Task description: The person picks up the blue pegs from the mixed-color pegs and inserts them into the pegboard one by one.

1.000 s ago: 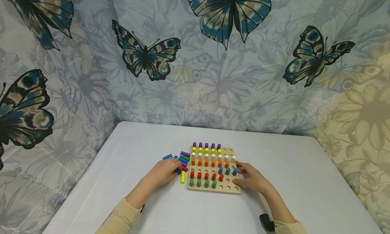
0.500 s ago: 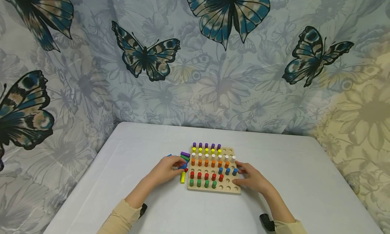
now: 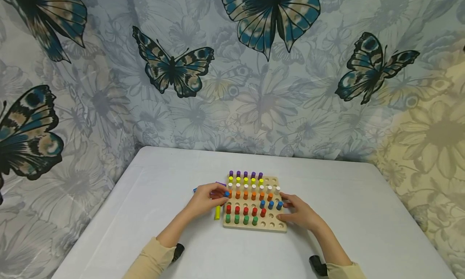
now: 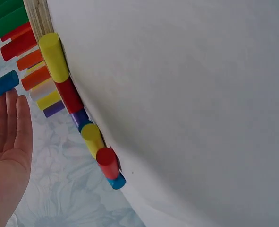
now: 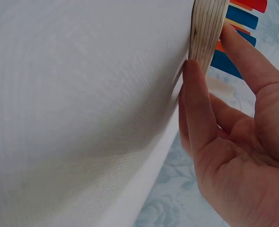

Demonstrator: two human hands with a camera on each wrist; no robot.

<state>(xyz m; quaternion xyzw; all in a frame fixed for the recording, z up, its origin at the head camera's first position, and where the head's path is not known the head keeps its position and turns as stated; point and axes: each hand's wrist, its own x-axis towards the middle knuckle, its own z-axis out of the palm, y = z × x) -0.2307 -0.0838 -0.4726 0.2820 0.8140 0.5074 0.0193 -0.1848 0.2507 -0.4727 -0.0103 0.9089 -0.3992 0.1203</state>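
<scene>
My left hand (image 3: 204, 200) pinches a blue peg (image 3: 227, 194) at the left edge of a wooden pegboard (image 3: 254, 227); the left wrist view shows this blue peg (image 4: 6, 84) jutting past its fingertips. Rows of purple, yellow, white, orange, blue, red and green pegs stand in the board. In the blue row, three pegs stand at the right end, with bare holes to their left. My right hand (image 3: 301, 213) rests against the board's right edge, thumb toward the front corner. In the right wrist view, its thumb and fingers touch the board's layered side (image 5: 207, 33).
Loose pegs lie left of the board, partly hidden by the left hand; a yellow peg (image 3: 217, 212) shows in front. Past the white table (image 3: 174, 162) hangs a butterfly-patterned backdrop (image 3: 232, 109).
My left hand has picked the blue peg out of the loose pile and carried it right to the board's left edge. The right hand stays in place.
</scene>
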